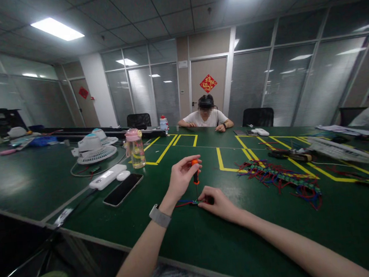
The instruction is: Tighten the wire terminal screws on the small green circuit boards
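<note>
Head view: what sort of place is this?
Probably an office room used as an electronics assembly bench: glass partitions with blinds, a long green table holding a pile of wired circuit boards, a screwdriver in the left hand.

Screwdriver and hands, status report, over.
Left hand gripping orange screwdriver upright, tip down. Right hand pinning small wired board on green table. Wire pile lies apart, to the right.

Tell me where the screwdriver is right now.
Head view, centre: the orange screwdriver stands upright in the left hand, its tip down at the small wired part that the right hand holds on the table.
</note>
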`<action>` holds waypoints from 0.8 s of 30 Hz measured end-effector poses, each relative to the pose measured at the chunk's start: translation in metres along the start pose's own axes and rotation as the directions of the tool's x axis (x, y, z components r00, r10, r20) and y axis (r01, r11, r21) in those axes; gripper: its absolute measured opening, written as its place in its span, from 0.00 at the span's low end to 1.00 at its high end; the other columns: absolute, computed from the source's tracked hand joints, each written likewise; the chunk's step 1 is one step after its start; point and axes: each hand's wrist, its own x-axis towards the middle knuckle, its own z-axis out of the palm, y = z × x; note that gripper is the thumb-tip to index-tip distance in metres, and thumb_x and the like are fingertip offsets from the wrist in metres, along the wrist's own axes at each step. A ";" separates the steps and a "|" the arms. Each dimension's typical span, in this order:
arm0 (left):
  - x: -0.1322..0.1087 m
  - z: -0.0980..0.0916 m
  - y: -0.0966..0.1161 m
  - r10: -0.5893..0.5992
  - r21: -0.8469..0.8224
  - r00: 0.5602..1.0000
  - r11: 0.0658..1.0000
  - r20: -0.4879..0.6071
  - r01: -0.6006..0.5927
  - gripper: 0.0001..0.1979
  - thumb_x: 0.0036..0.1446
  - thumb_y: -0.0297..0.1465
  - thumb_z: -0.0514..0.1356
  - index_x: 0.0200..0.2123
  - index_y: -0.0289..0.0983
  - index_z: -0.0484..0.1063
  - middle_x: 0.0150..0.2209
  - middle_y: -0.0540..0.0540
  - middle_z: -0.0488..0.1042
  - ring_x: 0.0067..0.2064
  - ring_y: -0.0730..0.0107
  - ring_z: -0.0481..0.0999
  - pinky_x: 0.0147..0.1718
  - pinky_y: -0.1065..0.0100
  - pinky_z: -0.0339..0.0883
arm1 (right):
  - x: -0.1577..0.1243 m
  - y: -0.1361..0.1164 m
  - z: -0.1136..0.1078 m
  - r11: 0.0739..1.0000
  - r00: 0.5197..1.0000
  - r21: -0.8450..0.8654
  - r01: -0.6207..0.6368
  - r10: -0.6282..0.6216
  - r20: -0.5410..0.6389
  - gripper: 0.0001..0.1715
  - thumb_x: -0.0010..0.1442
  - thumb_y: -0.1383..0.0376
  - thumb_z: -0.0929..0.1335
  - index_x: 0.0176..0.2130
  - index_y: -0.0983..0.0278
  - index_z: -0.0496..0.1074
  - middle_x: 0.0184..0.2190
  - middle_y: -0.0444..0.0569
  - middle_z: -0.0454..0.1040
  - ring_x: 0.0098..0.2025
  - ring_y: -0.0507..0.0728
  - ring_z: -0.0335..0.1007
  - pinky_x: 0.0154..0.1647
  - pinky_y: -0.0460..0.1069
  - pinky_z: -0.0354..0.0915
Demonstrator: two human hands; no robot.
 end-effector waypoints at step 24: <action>0.001 -0.002 -0.003 0.024 0.056 1.000 0.998 -0.016 -0.023 0.15 0.53 0.35 0.60 0.44 0.37 0.73 0.39 0.44 0.73 0.38 0.68 0.73 0.38 0.67 0.67 | -0.001 0.001 0.000 1.000 1.000 0.009 -0.002 0.002 -0.003 0.03 0.50 0.71 0.69 0.30 0.66 0.71 0.27 0.44 0.67 0.28 0.50 0.63 0.28 0.45 0.59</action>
